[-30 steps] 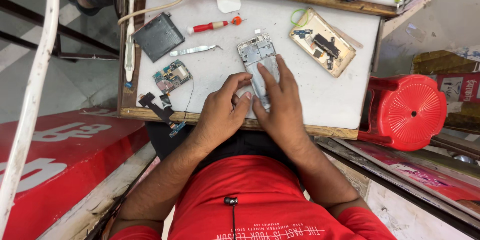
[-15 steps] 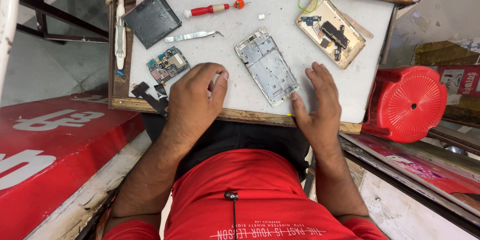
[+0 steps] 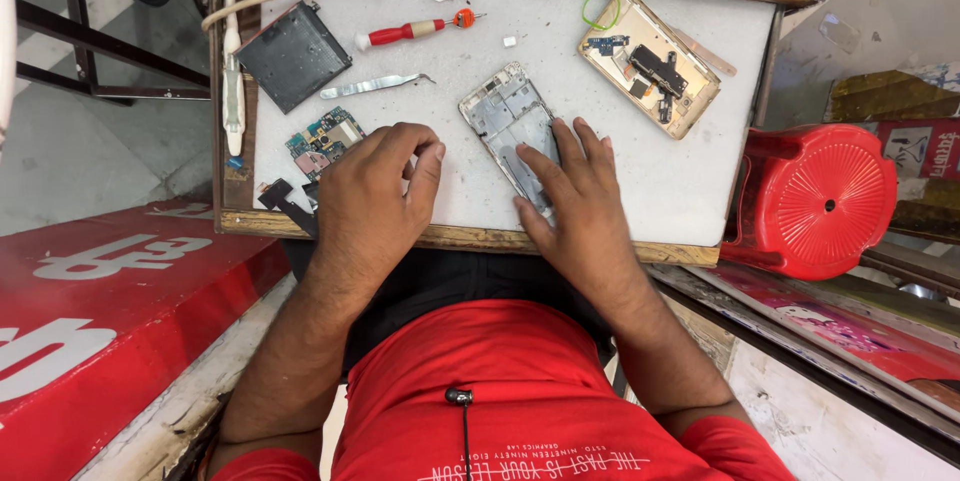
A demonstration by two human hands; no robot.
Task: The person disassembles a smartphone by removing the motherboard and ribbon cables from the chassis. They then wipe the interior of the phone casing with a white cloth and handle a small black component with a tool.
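A silver-grey phone frame (image 3: 508, 126) lies on the white worktop (image 3: 440, 141). At 10 o'clock sit a red-handled screwdriver (image 3: 405, 34) and a dark grey battery (image 3: 293, 56); at 2 o'clock, a gold back cover (image 3: 650, 63); at 3 o'clock, a red stool (image 3: 820, 201).

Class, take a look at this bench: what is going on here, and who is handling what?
A person in a red shirt sits at a white worktable with a phone taken apart. The right hand lies flat on the silver phone frame. The left hand is loosely curled beside the circuit board; whether it holds anything cannot be seen. A screwdriver, tweezers, a dark battery and a gold back cover lie farther back.
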